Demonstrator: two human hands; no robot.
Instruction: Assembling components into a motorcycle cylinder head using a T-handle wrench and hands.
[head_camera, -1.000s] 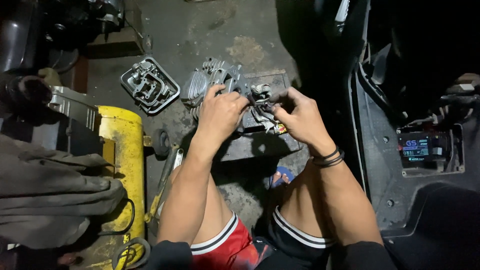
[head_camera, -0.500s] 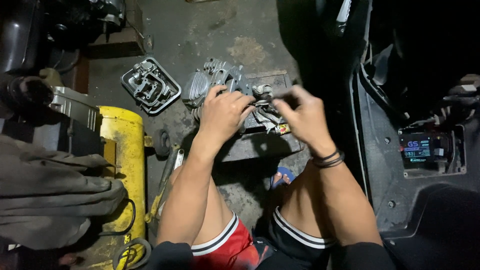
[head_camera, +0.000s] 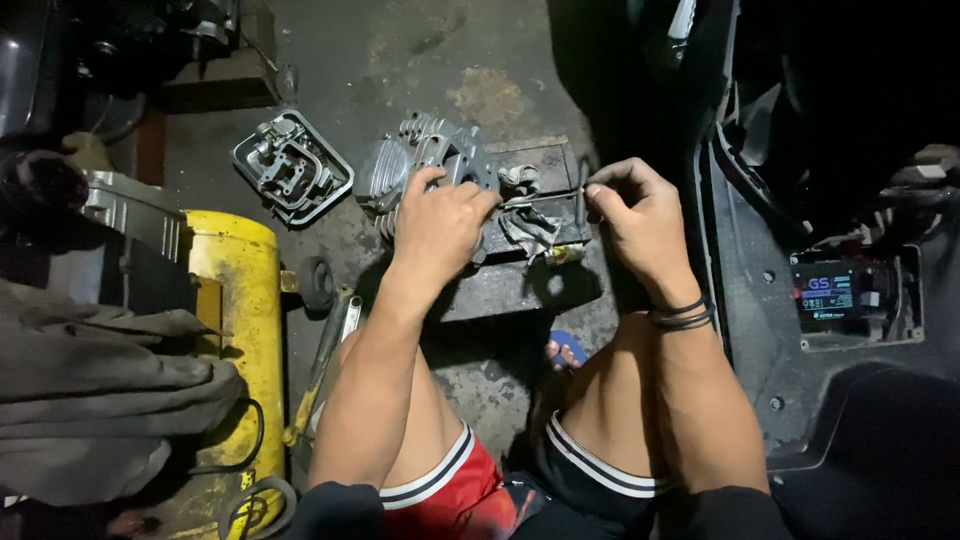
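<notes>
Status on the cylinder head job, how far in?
Done: the finned cylinder head sits off the engine on a dark block, and a separate cover part lies on the floor. In hand: left hand and right hand hold a thin rod between them over a rag. Left: nothing looks refitted; parts remain loose.

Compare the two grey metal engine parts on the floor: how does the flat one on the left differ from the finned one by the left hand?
The flat cover lies alone on the concrete, untouched; the finned cylinder head lies under the left hand. The cover is a shallow rounded rectangle, open side up, with small fittings inside; the finned head is bulkier and ribbed. Both are grey metal.
</notes>
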